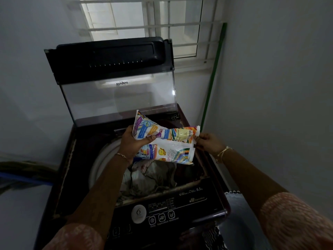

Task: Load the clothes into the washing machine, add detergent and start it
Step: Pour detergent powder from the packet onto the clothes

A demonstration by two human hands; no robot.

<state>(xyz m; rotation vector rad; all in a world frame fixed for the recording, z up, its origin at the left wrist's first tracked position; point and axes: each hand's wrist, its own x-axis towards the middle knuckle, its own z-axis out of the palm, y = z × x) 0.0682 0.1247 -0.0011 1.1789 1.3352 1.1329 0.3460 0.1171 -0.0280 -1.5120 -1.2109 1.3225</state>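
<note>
A top-loading washing machine (194,201) stands with its glass lid (119,98) raised against the wall. Crumpled clothes (149,179) fill the drum. Over the drum I hold a colourful detergent packet (167,143), folded across its middle. My left hand (133,143) grips its left part, thumb on top. My right hand (207,141) pinches the packet's right end. The control panel (162,213) with its buttons lies along the machine's near edge.
A barred window (149,22) is behind the lid. A green pole (214,69) leans in the right corner. White walls close in on both sides. A dark patterned cloth (214,239) hangs at the machine's lower right, and dark fabric (23,170) lies left.
</note>
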